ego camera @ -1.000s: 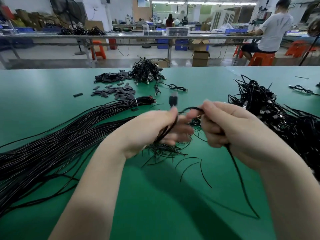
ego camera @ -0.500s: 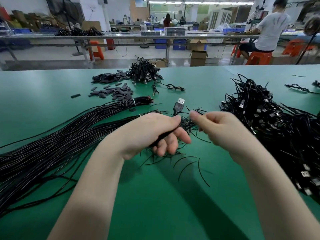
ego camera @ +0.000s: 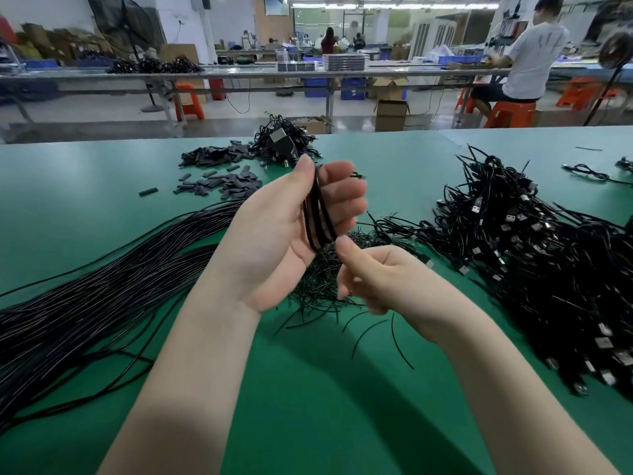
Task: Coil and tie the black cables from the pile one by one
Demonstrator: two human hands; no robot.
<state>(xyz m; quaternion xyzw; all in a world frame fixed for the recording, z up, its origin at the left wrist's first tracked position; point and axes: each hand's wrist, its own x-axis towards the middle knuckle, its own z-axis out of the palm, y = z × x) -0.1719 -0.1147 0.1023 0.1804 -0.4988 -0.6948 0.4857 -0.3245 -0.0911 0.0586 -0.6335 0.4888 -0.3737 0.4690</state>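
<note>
My left hand (ego camera: 274,234) is raised palm-up above the green table (ego camera: 325,406) and grips a coiled black cable (ego camera: 320,214) between thumb and fingers. Just below it, my right hand (ego camera: 383,279) has its fingers curled and its thumb tip up against the bottom of the coil. The fingers are blurred, so I cannot see whether they hold anything. A long bundle of straight black cables (ego camera: 102,296) lies on the left. Short black wire ties (ego camera: 318,286) lie scattered under my hands.
A big heap of coiled black cables with USB plugs (ego camera: 513,241) fills the right side. Small black sleeve pieces (ego camera: 222,183) and another cable heap (ego camera: 284,142) lie at the far middle. A person in a white shirt (ego camera: 527,60) sits at a bench behind.
My left hand has risen and turned palm-up with the cable now wound into a coil. My right hand has dropped below the coil, and the USB plug no longer sticks up.
</note>
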